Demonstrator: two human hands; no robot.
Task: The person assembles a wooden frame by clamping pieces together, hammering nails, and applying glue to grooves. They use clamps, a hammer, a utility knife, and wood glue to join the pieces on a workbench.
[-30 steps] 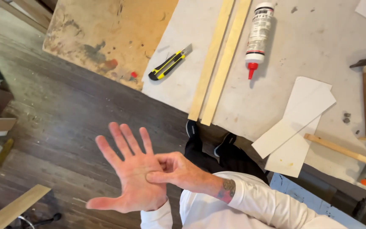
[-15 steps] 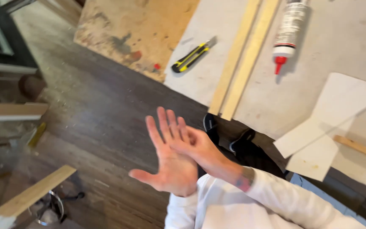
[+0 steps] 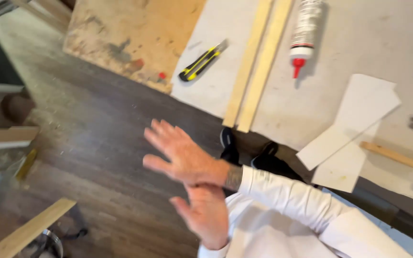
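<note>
Right hand (image 3: pixel 182 155) open, empty, crossed over open left hand (image 3: pixel 206 212), above floor (image 3: pixel 96 143). Utility knife (image 3: pixel 202 61) on surface (image 3: pixel 359 48) ahead-right, apart; right hand nearer.

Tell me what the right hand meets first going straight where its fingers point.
Nothing close: the right hand points up-left over the floor, just missing the plywood board; depth unclear.
</note>
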